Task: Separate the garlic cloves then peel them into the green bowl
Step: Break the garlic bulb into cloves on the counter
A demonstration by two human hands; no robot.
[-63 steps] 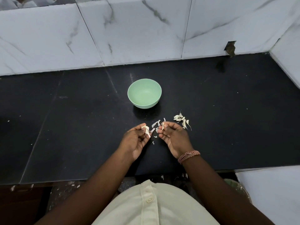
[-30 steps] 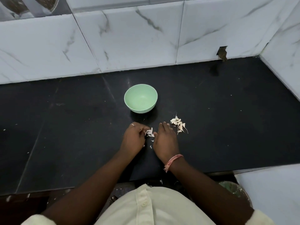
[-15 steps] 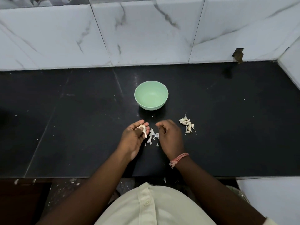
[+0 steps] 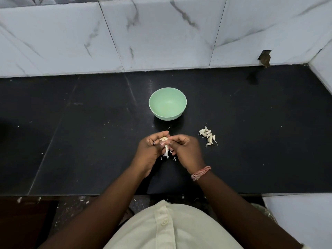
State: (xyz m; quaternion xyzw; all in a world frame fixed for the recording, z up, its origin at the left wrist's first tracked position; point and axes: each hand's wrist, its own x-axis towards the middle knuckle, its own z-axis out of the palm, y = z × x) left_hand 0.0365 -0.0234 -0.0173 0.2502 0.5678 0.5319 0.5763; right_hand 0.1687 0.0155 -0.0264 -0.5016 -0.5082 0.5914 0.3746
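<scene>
Near the front edge of the black countertop (image 4: 251, 159), both hands meet over the dark stone. On the left, the left hand (image 4: 150, 149) curls its fingers and thumb round a garlic piece (image 4: 163, 139), a pale lump with a strip of papery skin (image 4: 166, 152) hanging down from it between the two hands. From the right, the right hand (image 4: 186, 150) pinches at the same garlic piece with its fingertips, its other fingers bent in toward the palm. A pink thread band (image 4: 200, 173) circles the right wrist

Small white skin flakes (image 4: 174, 159) lie on the counter just below the hands. To the right of the hands, a little apart from them, sits a small cluster of garlic cloves (image 4: 208, 136), pale and curved, some with thin tails, lying loose on the stone. Farther back, between the hands and the wall, stands the green bowl (image 4: 181, 103), upright, with nothing visible inside it. Behind it rises a white marble-tile wall (image 4: 161, 33) with grey veins; a small notch (image 4: 265, 57) shows at its base on the far right. At the near edge, a cream buttoned shirt (image 4: 170, 229) fills the bottom of the view
</scene>
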